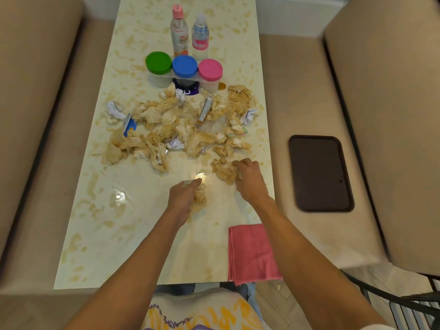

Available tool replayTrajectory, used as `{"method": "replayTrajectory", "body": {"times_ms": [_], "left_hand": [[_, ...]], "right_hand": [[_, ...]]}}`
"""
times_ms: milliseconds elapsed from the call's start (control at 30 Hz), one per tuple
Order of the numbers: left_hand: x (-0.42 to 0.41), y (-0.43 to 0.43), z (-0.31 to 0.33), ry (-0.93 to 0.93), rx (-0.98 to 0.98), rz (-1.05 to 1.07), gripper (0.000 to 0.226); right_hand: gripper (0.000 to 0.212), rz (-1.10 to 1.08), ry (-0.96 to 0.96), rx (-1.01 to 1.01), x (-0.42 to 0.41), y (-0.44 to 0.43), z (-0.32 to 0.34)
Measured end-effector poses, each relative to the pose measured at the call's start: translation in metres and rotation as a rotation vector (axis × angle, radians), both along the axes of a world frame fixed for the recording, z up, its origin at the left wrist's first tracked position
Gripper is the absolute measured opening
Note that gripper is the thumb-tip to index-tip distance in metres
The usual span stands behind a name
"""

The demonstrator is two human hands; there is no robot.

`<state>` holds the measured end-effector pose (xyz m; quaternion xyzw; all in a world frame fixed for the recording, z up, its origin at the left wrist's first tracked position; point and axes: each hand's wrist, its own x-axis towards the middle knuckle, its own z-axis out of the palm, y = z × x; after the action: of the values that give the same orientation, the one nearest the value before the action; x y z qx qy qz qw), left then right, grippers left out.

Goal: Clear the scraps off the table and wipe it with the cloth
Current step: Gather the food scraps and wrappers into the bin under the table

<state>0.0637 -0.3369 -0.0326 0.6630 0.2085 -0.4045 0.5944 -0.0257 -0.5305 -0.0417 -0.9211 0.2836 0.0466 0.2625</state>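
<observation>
A heap of crumpled brown-stained tissues, paper balls and wrappers [181,125] covers the middle of the long cream table [100,210]. My left hand [183,198] grips a stained tissue wad [200,198] near the table's centre. To its right, my right hand [247,177] curls its fingers over another stained tissue clump [223,170] close to the right edge. A folded pink cloth [250,251] lies at the near right corner, hanging slightly over the edge.
Three tubs with green [158,63], blue [185,66] and pink [210,69] lids stand behind the heap, with two bottles [189,32] further back. A dark tray [320,172] rests on the beige bench to the right. Cushioned benches flank both sides.
</observation>
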Motion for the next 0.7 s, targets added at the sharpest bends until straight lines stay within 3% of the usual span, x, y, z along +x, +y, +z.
{"method": "replayTrajectory", "body": {"times_ms": [100, 233, 367, 533, 700], "left_hand": [[0.0, 0.001, -0.002, 0.005, -0.006, 0.011, 0.012], [0.001, 0.0, -0.004, 0.001, -0.004, 0.008, 0.013], [0.002, 0.0, -0.008, -0.006, 0.002, 0.005, 0.018], [0.003, 0.0, -0.009, 0.005, -0.003, -0.003, 0.02], [0.004, 0.003, -0.009, 0.015, 0.011, -0.012, 0.023]], "right_hand": [[0.055, -0.084, -0.012, 0.092, -0.008, 0.003, 0.001], [0.063, -0.234, -0.034, 0.219, -0.018, 0.002, 0.004], [0.051, -0.281, -0.066, 0.2, -0.022, -0.001, 0.011], [0.037, -0.264, -0.141, 0.134, -0.011, 0.005, 0.016], [0.063, -0.001, 0.061, 0.076, 0.004, 0.009, 0.007]]}}
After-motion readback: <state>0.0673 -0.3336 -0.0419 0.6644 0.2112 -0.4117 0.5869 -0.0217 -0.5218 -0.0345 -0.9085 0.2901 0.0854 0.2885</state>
